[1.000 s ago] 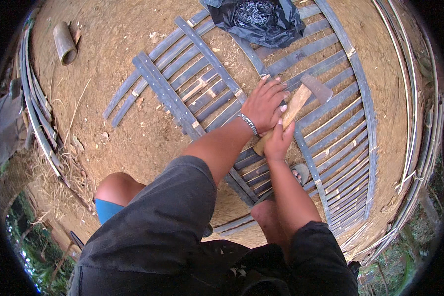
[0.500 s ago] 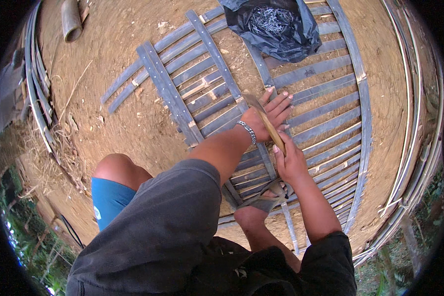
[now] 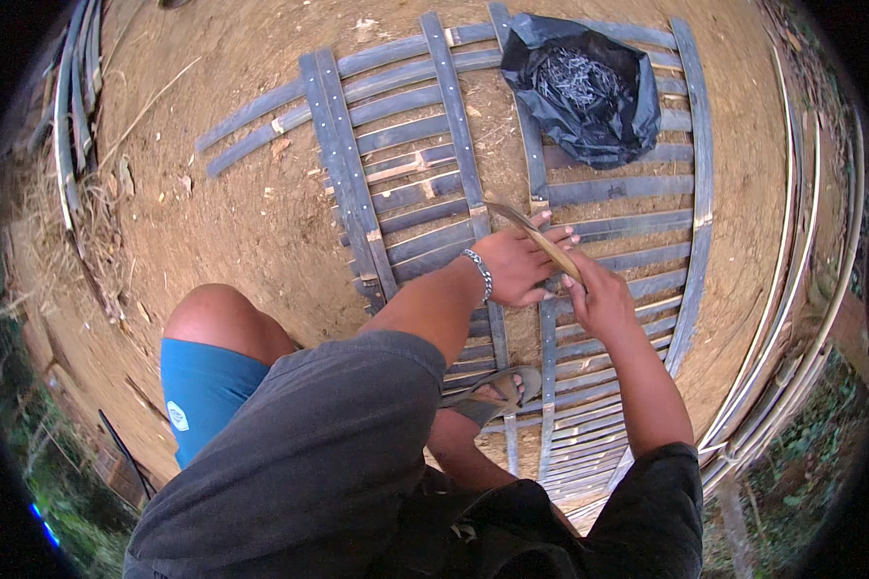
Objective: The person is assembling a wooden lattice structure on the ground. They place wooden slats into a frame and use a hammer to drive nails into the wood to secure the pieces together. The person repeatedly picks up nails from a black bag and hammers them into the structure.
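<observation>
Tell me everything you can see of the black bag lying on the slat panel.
The black bag is thin, crinkled plastic, slumped open with its mouth upward, showing a heap of small dark metal pieces, likely nails. It lies on the far right part of the grey slat panel, covering several slats. Neither the left hand nor the right hand touches it.

1 view only: head-worn fisheye, looking steeply down from above the person's own shoulders. Faces the dirt ground (image 3: 232, 183) and the slatted bamboo panel (image 3: 425, 164) lying on it. Close range; forearms enter from the lower edge. Straight slats bow toward the dark circular rim.
</observation>
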`<state>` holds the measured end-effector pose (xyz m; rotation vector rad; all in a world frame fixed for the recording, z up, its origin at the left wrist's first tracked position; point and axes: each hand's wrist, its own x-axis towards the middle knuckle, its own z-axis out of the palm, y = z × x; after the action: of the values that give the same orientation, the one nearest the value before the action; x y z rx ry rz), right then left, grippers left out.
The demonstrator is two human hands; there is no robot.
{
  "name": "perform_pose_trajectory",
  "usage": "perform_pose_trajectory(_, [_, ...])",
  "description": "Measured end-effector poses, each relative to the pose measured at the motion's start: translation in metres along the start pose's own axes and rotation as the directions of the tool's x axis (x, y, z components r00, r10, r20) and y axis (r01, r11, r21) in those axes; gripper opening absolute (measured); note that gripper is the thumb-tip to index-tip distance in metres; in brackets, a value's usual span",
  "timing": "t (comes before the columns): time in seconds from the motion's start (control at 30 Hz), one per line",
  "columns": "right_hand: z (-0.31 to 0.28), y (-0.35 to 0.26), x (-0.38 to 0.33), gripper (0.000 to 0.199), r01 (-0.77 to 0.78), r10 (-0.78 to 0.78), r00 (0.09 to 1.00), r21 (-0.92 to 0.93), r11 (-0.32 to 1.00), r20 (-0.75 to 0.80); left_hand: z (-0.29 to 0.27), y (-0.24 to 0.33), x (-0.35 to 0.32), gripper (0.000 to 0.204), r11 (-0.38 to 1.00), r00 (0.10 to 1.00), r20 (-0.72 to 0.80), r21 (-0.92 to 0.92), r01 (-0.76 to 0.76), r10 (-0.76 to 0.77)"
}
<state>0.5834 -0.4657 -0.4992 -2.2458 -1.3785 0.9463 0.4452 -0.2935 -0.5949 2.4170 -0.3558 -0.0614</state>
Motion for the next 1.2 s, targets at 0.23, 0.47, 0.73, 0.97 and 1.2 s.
perform_pose_trajectory(0.23, [-0.020,0.035,0.039,0.051,0.292,-0.286,0.956,-0.129,0.948,0.061,0.008,-0.002,-0.001,0.080,0.995,0.995,0.033,-0.041,-0.094,0.095])
perform_pose_trajectory(0.47, [-0.040,0.048,0.056,0.054,0.388,-0.366,0.918,-0.145,0.910,0.156,0.010,-0.002,-0.004,0.081,0.998,0.998,-0.027,-0.034,-0.057,0.057])
perform_pose_trajectory(0.73, [-0.048,0.050,0.071,0.053,0.471,-0.470,0.882,-0.034,0.882,0.029,0.009,-0.001,-0.002,0.078,0.997,1.000,0.025,-0.079,-0.016,0.018])
perform_pose_trajectory(0.97, [-0.051,0.049,0.069,0.057,0.450,-0.444,0.892,-0.058,0.891,0.084,0.005,0.001,-0.003,0.079,0.997,0.998,0.038,-0.061,-0.042,0.044])
perform_pose_trajectory(1.2, [-0.045,0.048,0.070,0.055,0.316,-0.278,0.933,-0.149,0.937,0.229,0.009,0.000,-0.001,0.078,0.994,0.991,-0.068,0.000,-0.114,0.113])
